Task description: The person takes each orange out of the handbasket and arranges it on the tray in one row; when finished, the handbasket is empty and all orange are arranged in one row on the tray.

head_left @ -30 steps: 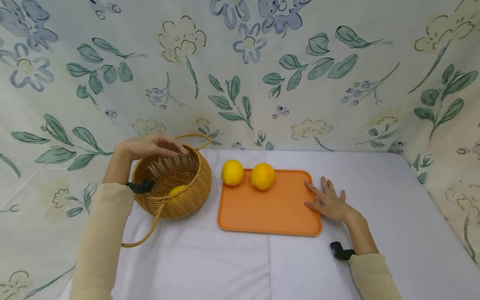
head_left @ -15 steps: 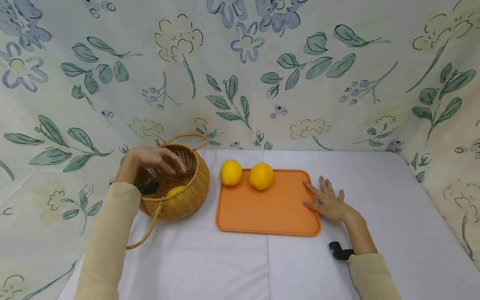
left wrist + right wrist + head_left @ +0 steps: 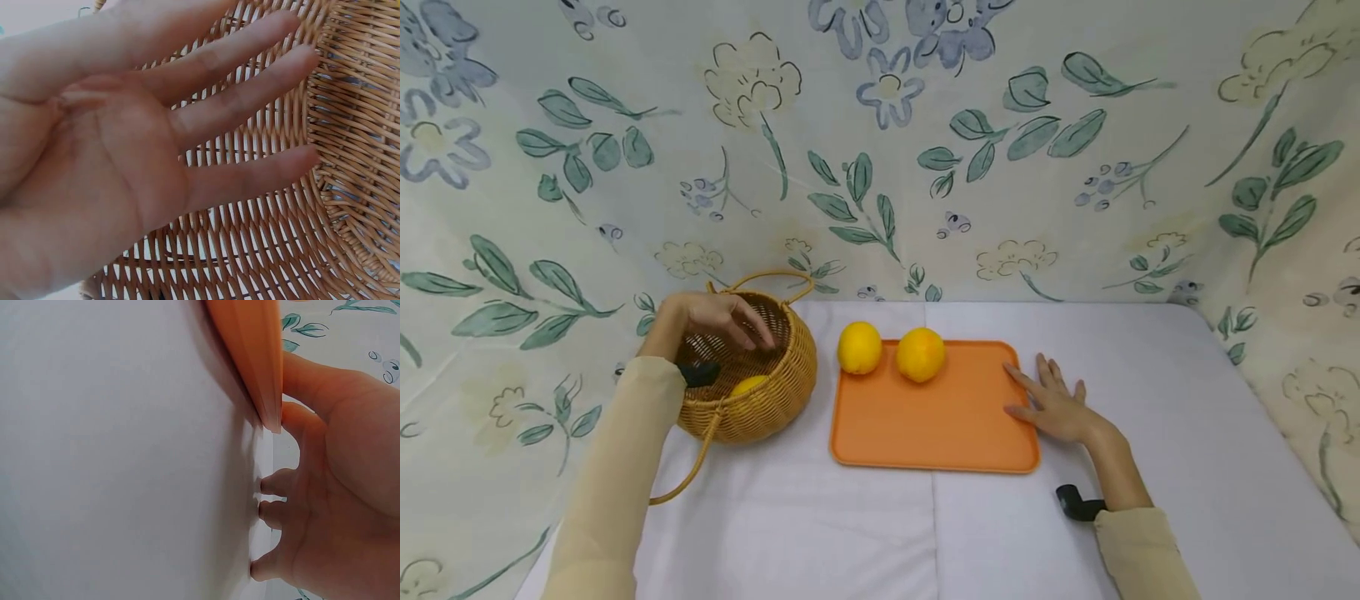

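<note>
My left hand (image 3: 718,318) reaches into the mouth of a round wicker basket (image 3: 778,396). In the left wrist view its fingers (image 3: 244,103) are extended and spread against the woven inside, holding nothing. Low in the basket shows part of a yellow fruit (image 3: 749,384). An orange tray (image 3: 917,429) lies right of the basket. At its back edge are two yellow citrus fruits, one (image 3: 860,347) over the left corner and another (image 3: 921,354) beside it. My right hand (image 3: 1060,408) rests with thumb and forefinger on the tray's right rim; its other fingertips touch the cloth.
A white cloth (image 3: 805,525) covers the table, and a floral curtain (image 3: 880,208) hangs behind it. One curved basket handle (image 3: 696,467) droops toward the front; the other handle (image 3: 775,272) stands at the back. Dark wrist devices are strapped to both wrists.
My left hand has moved down and slightly right, from above the basket's rim into its mouth. The right hand, tray and fruits keep their places; the view has shifted slightly.
</note>
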`<state>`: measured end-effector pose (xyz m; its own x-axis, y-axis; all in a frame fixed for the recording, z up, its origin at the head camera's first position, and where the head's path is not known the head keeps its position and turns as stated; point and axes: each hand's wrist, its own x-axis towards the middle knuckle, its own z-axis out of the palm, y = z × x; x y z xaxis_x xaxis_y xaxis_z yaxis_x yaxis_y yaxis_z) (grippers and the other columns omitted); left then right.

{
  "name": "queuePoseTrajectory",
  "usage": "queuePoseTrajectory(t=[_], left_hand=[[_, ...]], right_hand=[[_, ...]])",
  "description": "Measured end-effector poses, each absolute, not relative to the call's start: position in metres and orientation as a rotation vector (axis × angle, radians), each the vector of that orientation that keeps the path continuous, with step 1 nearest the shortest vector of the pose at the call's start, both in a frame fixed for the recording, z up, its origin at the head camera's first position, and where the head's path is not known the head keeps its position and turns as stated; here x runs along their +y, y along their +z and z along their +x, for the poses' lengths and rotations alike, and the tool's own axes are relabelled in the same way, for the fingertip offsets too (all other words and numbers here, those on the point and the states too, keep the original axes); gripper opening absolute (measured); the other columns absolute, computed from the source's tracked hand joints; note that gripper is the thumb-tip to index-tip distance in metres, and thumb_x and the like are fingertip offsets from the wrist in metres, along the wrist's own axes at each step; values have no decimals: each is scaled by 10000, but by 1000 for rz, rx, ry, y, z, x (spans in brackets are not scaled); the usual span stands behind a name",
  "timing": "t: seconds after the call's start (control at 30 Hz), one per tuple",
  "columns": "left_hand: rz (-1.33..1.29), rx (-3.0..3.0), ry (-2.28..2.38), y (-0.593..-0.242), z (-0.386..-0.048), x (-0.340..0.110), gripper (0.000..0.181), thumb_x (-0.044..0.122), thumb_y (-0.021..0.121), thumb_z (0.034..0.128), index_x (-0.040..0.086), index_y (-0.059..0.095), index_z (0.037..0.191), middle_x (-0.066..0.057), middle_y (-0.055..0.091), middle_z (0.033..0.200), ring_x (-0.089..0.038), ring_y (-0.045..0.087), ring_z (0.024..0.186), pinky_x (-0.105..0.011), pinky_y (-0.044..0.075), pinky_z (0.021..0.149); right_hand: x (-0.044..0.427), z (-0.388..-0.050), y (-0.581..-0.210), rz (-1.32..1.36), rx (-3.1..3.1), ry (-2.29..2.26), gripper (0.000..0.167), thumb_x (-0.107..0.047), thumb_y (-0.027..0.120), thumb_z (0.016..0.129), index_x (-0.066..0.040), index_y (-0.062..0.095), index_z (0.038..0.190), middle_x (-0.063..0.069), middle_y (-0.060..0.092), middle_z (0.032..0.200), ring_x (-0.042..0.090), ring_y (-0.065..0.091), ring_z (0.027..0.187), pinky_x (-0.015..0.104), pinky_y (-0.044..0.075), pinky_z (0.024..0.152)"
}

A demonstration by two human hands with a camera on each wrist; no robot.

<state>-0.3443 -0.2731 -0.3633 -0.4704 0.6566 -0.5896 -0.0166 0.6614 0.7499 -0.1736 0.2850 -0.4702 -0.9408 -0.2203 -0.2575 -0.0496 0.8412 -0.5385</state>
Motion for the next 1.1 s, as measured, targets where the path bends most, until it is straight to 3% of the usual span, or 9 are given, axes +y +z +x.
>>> queuePoseTrajectory(t=[0.47, 0.73, 1.1], left_hand=[[493, 1815, 758, -375, -342, -272, 272, 25, 679, 969, -35, 730, 1230, -128, 672, 1396, -172, 611, 1294, -308, 528, 1066], [361, 1726, 719, -380, -341, -270, 282, 22, 686, 965, 30, 749, 1239, -43, 725, 1282, -157, 677, 1061, -403, 602, 954], [311, 1647, 714, -388, -342, -266, 297, 11, 678, 966, 86, 756, 1242, -41, 758, 1183, -168, 725, 980, -396, 621, 908]], right_hand=[[283, -175, -471, -201, 2717, -750, 836, -531, 626, 985, -132, 280, 1633, 378, -96, 1665, 596, -106, 1528, 847, -153, 1089], [285, -176, -471, -203, 2716, -750, 831, -531, 626, 986, -139, 283, 1633, 377, -96, 1666, 595, -107, 1529, 847, -151, 1088], [286, -176, -474, -207, 2720, -740, 829, -537, 615, 990, -129, 283, 1631, 381, -97, 1664, 599, -105, 1528, 847, -145, 1091]])
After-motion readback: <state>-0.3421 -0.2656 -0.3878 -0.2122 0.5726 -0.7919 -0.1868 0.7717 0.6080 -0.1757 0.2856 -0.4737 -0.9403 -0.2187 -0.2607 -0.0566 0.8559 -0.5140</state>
